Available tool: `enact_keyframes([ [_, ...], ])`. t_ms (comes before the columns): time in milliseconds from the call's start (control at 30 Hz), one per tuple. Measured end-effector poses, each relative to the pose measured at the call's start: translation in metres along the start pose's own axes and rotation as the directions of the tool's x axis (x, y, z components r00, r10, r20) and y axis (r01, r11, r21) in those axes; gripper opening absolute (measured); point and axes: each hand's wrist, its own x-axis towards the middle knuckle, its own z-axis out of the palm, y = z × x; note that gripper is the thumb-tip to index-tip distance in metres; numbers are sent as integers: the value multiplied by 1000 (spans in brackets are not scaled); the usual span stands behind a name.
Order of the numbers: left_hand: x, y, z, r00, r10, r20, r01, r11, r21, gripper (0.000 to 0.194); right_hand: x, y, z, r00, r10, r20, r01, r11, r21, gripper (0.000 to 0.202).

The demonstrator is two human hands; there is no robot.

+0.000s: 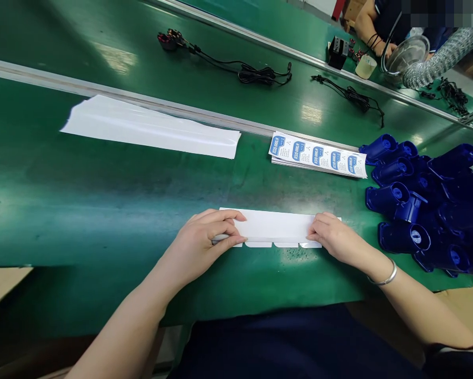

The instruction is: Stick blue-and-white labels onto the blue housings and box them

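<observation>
A long white strip of paper point(275, 226) lies in front of me on the green table, with scalloped flaps along its near edge. My left hand point(210, 237) pinches the strip's left end between thumb and fingers; a grey, pen-like item shows under those fingers. At the right end my right hand point(329, 234) has its fingers closed on the strip. Beyond it lies a stack of label sheets point(318, 155) with blue printing. Further left is a wide white sheet point(149, 126), slightly creased.
Dark blue plastic housings point(404, 237) are heaped at the right. Black cables point(258, 75) lie past the metal rail point(255, 126). Across the bench sits a person point(368, 26) near a flexible silver duct point(445, 58). A cardboard piece point(3, 284) is at the left edge.
</observation>
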Motion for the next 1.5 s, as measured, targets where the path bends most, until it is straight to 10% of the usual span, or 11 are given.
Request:
enact_keyframes([
  [800, -9, -8, -11, 998, -56, -35, 57, 998, 25, 49, -12, 24, -19, 998, 59, -16, -56, 988, 145, 20],
  [967, -9, -9, -12, 999, -45, -30, 46, 998, 48, 52, -12, 27, -24, 993, -91, 80, 70, 971, 227, 18],
  [1267, -8, -14, -9, 997, -77, -21, 78, 997, 14, 51, -9, 18, -22, 996, -15, 88, 18, 999, -36, 20],
  [1500, -9, -15, -9, 998, -62, -20, 62, 998, 1, 44, -14, 29, -27, 983, -128, 134, 92, 965, 247, 13],
])
